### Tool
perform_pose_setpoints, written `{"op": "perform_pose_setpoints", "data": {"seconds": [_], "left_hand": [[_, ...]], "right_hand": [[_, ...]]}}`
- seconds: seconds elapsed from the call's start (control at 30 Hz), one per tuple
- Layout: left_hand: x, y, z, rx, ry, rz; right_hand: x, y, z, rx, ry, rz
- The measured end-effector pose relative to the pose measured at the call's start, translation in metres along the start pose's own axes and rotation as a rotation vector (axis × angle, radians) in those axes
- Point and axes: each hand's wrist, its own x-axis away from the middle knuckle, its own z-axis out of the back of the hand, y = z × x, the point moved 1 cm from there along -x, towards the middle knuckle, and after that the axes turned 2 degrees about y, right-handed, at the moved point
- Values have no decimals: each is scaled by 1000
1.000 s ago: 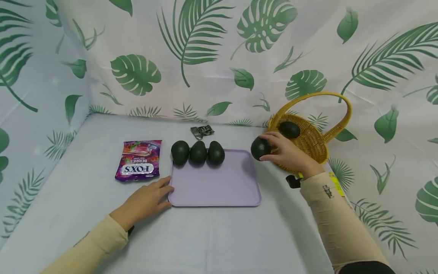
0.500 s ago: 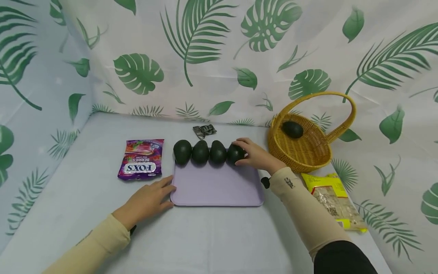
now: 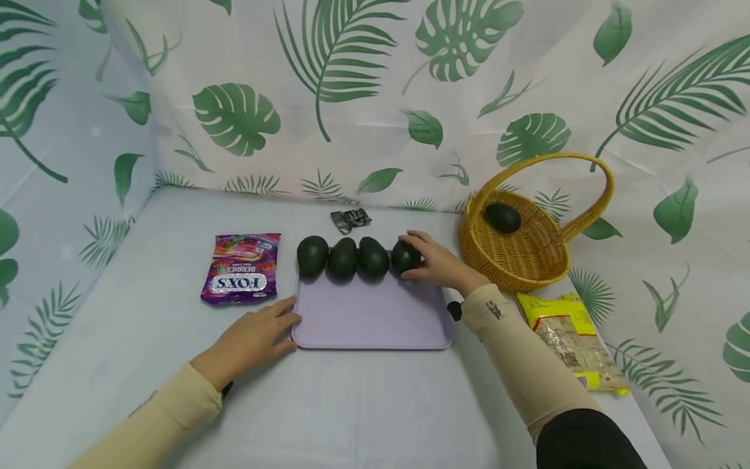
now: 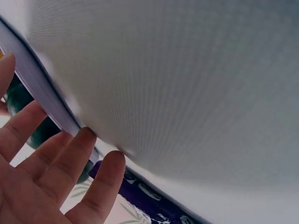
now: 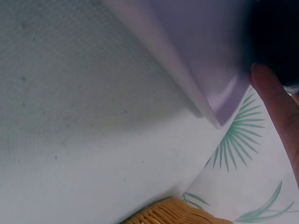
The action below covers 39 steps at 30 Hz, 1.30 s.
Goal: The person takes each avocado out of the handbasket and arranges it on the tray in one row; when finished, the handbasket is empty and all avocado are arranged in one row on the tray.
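Note:
Along the far edge of a lilac tray (image 3: pixel 369 319) stand three dark green avocados, the middle one (image 3: pixel 342 259) close between its neighbours. At the right end of this row my right hand (image 3: pixel 436 262) grips a fourth avocado (image 3: pixel 405 258) between thumb and fingers. In the right wrist view that avocado (image 5: pixel 275 42) shows only as a dark shape by a finger. My left hand (image 3: pixel 253 335) rests at the tray's left edge with its fingers extended; in the left wrist view its fingertips touch the tray rim (image 4: pixel 42 88). Another avocado (image 3: pixel 502 217) lies in a wicker basket (image 3: pixel 515 257).
A purple Fox's Berries candy bag (image 3: pixel 242 268) lies left of the tray. Small black wrappers (image 3: pixel 350 220) lie behind it. A yellow and clear food packet (image 3: pixel 571 342) sits at the right table edge, below the basket. A leaf-print cloth (image 3: pixel 363 117) hangs behind.
My right hand has carried the avocado left from beside the basket to the right end of the row on the tray. The left hand stays at the tray's edge.

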Motion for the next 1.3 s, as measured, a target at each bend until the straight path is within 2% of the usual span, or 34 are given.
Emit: {"op": "perform_pose_setpoints", "data": {"seconds": [0.47, 0.7, 0.87, 1.0, 1.17, 1.3], "left_hand": [[-2, 0, 0, -8, -3, -9], [-1, -1, -1, -8, -6, -13], [-1, 0, -1, 1, -11, -10], [0, 0, 0, 1, -15, -4], [1, 0, 1, 9, -17, 5], [1, 0, 2, 12, -9, -5]], "right_hand": [[11, 4, 4, -33, 15, -33], [25, 1, 19, -58, 50, -42], [45, 2, 47, -64, 98, -44], [64, 9, 81, -26, 128, -96], [78, 30, 127, 74, 142, -188], [80, 53, 156, 144, 108, -253]]}}
